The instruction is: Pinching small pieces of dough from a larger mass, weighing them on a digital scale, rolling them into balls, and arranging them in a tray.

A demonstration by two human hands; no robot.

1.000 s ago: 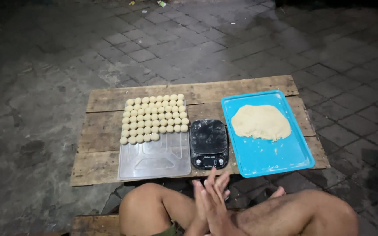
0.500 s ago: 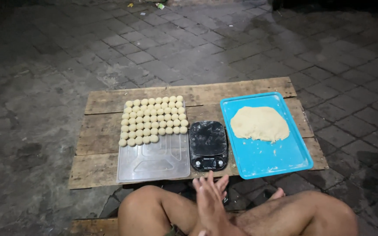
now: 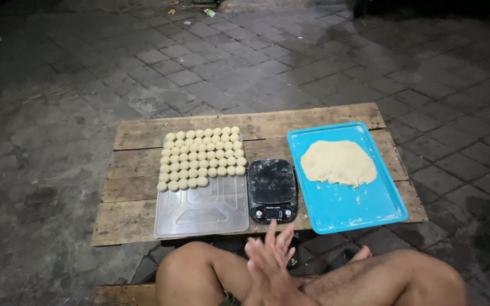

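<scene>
Nearest the camera, the left hand (image 3: pixel 263 265) and right hand (image 3: pixel 282 249) are pressed palm to palm above the person's crossed bare legs (image 3: pixel 392 280), fingers stretched out and a little blurred; they grip nothing that can be seen, though whether anything lies between the palms cannot be told. The fingertips point toward the near edge of a low board table (image 3: pixel 137 170) of rough planks.

Just beyond the hands stands a black scale (image 3: pixel 271 190), dusted white, its small display strip along the near edge. Left of it, touching or almost so, lies a clear tray (image 3: pixel 202 212); its near half is bare, and its far half carries dough balls (image 3: pixel 201 157), pale and round, packed in tidy rows, with the nearest row shorter than the rest. Right of the scale sits a blue tray (image 3: pixel 364 207), rectangular with a raised rim, holding a flat pale dough slab (image 3: pixel 338 162) on its far half and a few crumbs nearer.

Beyond the table spreads dark, damp paving (image 3: pixel 256 56), with small bits of litter (image 3: pixel 210 11) at the far edge.
</scene>
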